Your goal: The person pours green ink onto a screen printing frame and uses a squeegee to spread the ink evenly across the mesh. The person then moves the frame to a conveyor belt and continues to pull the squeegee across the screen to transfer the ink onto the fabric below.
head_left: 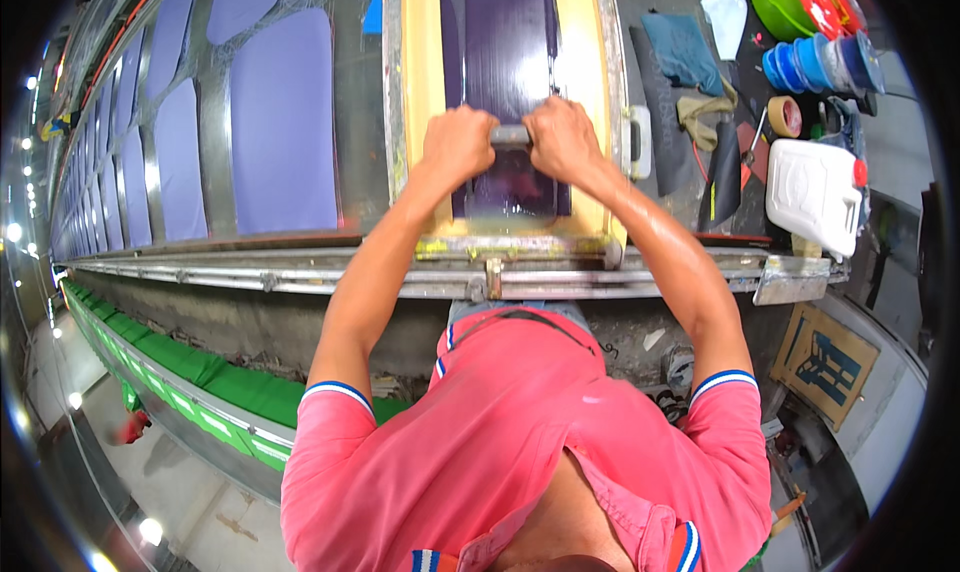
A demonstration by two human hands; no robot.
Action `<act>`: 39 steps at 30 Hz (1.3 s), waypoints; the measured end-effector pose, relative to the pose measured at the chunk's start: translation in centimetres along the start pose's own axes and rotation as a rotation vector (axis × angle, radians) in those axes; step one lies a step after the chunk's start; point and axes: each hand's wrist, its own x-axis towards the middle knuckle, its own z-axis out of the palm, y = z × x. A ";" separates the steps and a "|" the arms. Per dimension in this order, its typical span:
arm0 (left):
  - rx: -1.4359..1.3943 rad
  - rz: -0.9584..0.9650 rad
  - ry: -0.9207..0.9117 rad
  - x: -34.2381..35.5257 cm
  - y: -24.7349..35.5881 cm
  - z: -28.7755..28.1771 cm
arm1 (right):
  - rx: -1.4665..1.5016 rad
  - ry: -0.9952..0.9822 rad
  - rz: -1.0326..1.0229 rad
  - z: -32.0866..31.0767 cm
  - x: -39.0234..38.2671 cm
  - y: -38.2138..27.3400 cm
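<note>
My left hand (459, 144) and my right hand (561, 139) are closed side by side on a squeegee (511, 134), whose grey bar shows between my fists. It lies crosswise on a screen-printing frame (395, 102) with yellow mesh. A wet, glossy band of dark purple ink (500, 47) runs down the middle of the mesh, above and below the squeegee. My hands hide most of the squeegee, and its blade cannot be made out. A white handle (639, 142) sits on the frame's right side.
Purple fabric pieces (285, 127) lie in rows on the long table at left. A metal rail (250, 277) runs along its near edge. At right are a white jerrycan (812, 194), tape roll (785, 117), blue spools (815, 64), cloths (682, 54) and a green tub (778, 7).
</note>
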 end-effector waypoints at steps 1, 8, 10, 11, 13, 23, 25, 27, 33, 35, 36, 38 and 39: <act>0.012 0.005 0.027 3.1 -1.0 -0.8 | -0.045 0.012 0.014 -0.5 2.9 1.5; 0.116 0.002 0.021 24.4 -7.7 -6.9 | -0.239 0.020 0.155 -5.7 22.9 11.5; 0.127 0.063 0.150 28.3 -8.8 -7.8 | -0.210 0.038 0.156 -7.0 26.6 13.7; 0.138 0.051 0.176 30.0 -9.7 -7.6 | -0.243 0.060 0.167 -6.9 28.1 14.8; 0.156 0.016 0.218 32.0 -11.5 -6.7 | -0.255 0.142 0.176 -6.1 29.6 15.7; 0.070 0.056 0.059 14.1 -5.0 -3.2 | -0.115 0.105 -0.047 -1.7 13.1 7.4; 0.040 0.035 0.010 8.1 -3.1 -1.7 | -0.099 0.044 -0.034 -0.9 7.7 4.0; -0.012 -0.001 -0.061 1.9 -0.8 -0.3 | -0.073 -0.015 -0.014 -0.1 2.3 0.7; -0.106 0.024 -0.041 -10.2 3.3 3.6 | -0.064 -0.097 0.020 2.5 -9.6 -5.3; -0.017 0.126 0.057 -10.4 3.2 3.6 | 0.287 0.029 0.035 1.2 -9.6 -4.2; 0.017 0.148 0.073 -10.3 3.3 3.4 | 0.464 0.085 0.039 0.3 -9.0 -3.1; 0.080 0.158 0.081 -10.0 3.7 2.6 | -0.090 0.417 0.134 0.1 -7.2 3.5; 0.055 0.113 0.068 -10.2 4.0 2.5 | -0.306 0.618 0.287 -0.8 -6.3 5.5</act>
